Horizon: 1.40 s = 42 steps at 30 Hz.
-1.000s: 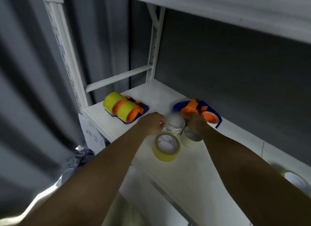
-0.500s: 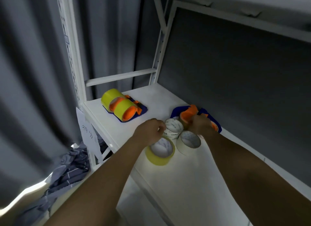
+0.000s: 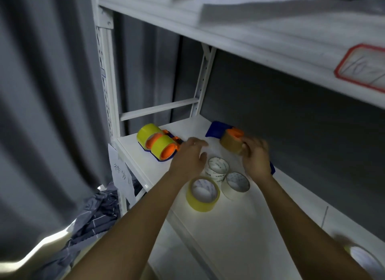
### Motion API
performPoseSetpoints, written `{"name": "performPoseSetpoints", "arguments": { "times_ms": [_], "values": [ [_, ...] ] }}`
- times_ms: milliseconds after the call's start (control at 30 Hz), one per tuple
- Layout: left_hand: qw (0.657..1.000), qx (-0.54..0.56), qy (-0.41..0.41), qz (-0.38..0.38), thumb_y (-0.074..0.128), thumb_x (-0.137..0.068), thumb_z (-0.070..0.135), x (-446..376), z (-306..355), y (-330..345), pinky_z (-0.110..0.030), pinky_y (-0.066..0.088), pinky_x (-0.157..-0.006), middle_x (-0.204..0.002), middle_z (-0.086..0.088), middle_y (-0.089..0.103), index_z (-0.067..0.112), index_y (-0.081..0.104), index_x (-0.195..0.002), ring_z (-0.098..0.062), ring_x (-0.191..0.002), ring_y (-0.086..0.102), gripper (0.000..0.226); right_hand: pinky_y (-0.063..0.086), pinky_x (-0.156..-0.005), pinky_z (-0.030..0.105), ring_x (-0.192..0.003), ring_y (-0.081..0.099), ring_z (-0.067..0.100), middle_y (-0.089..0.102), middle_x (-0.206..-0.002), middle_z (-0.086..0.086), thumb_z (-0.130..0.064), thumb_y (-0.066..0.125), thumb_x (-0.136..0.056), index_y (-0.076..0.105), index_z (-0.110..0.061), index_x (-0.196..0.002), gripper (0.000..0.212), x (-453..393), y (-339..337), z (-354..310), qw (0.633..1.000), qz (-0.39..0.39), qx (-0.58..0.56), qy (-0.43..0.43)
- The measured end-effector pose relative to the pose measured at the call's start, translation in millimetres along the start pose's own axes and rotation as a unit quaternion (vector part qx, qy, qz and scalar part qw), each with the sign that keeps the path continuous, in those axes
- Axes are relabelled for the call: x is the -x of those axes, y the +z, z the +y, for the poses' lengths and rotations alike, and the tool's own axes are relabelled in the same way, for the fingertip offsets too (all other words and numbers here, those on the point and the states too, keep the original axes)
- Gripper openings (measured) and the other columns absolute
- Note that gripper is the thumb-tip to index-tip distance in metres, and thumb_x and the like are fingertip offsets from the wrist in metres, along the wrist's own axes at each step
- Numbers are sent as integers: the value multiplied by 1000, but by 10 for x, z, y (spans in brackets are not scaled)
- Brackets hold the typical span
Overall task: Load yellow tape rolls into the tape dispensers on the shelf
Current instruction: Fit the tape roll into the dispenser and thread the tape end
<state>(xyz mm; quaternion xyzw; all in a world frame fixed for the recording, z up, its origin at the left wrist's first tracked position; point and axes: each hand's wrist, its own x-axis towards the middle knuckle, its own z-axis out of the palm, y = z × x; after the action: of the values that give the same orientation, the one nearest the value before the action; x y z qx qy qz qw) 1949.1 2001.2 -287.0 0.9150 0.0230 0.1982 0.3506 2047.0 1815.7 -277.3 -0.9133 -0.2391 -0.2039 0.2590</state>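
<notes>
Head view: the right hand (image 3: 255, 156) gripped a brownish tape roll (image 3: 230, 145) seated on the orange hub of a blue dispenser (image 3: 217, 129) near the shelf's (image 3: 229, 227) back edge, fingers curled round the roll's rim. The left hand (image 3: 190, 157) hovered w/ fingers loosely spread, holding nothing, just above the shelf btwn the two dispenser groups. Two loaded dispensers (image 3: 159, 144) w/ yellow rolls lay by the left-rear corner. A loose yellow tape roll (image 3: 203, 194) sat flat near the front edge, touching or nearly touching two pale rolls (image 3: 227, 175) behind it.

Step in hand looked like seating or pulling the roll on the hub; motion blur, can't say which. To do it well: steady the dispenser body w/ the left hand, keep the roll square to the hub, slide along the hub's axis w/o twisting.
</notes>
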Motion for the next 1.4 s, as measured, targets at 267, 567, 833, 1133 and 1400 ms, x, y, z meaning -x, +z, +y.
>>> {"name": "performPoseSetpoints", "arguments": {
  "times_ms": [267, 567, 833, 1133, 1400],
  "values": [
    [997, -9, 40, -69, 28, -101, 39, -162, 163, -602, -44, 2, -118, -152, 1, 32, 27, 49, -134, -17, -144, 16, 40, 22, -83, -2, -98, 32, 4, 46, -95, -12, 4, 39, -95, 62, -17, -114, 36, 264, -361, -728, 986, -39, -150, -61],
    [976, -14, 140, -169, 51, -90, 49, 148, 136, -852, -35, 32, -105, -118, 9, 50, 27, 30, -138, -9, -102, 46, 57, 38, -95, 26, -107, 48, 16, 56, -106, -3, -4, 29, -100, 56, -26, -103, 35, 375, -349, -1253, 950, -28, -310, 12],
    [964, 184, 65, -179, 42, -98, 33, 257, 7, -911, -7, 44, -80, -107, 3, 59, 28, 45, -118, 2, -95, 57, 21, 50, -82, 20, -104, 62, 6, 61, -118, -1, -21, 41, -99, 52, -23, -126, 29, 548, -356, -1198, 839, -102, -520, 124],
    [946, 288, -74, -125, 33, -99, 41, 182, -67, -881, -18, 55, -68, -106, 11, 56, 33, 44, -118, -2, -88, 60, 23, 49, -98, 36, -112, 60, 18, 61, -125, 4, -10, 59, -91, 48, -19, -134, 45, 401, -419, -1299, 878, -172, -426, 133],
    [951, 270, -134, -74, 30, -102, 31, 29, -212, -802, -11, 43, -60, -109, 3, 55, 15, 44, -121, 1, -82, 54, 29, 47, -94, 24, -107, 59, 10, 59, -124, 3, -20, 58, -91, 53, -12, -130, 40, 286, -294, -1431, 896, -135, -398, 141]
  ]
}}
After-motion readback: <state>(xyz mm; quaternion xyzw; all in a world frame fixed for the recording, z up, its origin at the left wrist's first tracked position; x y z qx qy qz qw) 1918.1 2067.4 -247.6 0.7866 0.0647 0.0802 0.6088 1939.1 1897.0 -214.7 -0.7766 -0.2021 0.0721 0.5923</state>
